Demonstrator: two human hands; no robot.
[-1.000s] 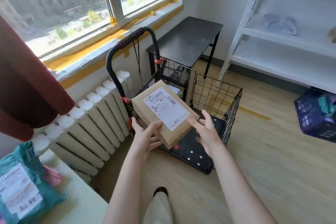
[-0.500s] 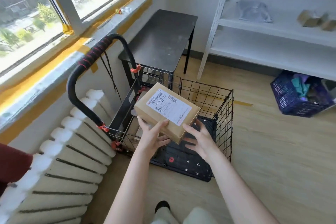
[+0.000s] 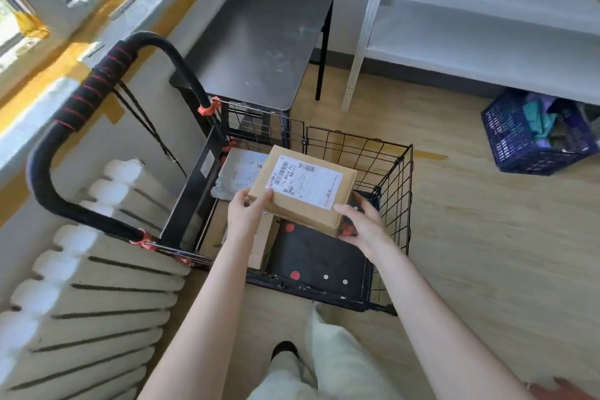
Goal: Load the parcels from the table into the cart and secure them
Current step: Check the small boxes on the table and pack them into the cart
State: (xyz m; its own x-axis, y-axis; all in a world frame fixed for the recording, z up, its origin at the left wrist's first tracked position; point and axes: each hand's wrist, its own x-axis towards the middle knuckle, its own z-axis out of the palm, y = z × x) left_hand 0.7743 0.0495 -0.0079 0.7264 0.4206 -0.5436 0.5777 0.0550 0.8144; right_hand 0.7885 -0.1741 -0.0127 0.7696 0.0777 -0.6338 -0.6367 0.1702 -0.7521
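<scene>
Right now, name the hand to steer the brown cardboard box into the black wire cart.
Probably the right hand: it holds the box over bare cart floor; the left hand hangs above a loaded parcel.

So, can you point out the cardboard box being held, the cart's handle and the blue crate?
cardboard box (image 3: 305,186): head view, on its white shipping label.
cart handle (image 3: 97,81): head view, on the black grip with red bands.
blue crate (image 3: 506,136): head view, on its latticed left wall.
</scene>
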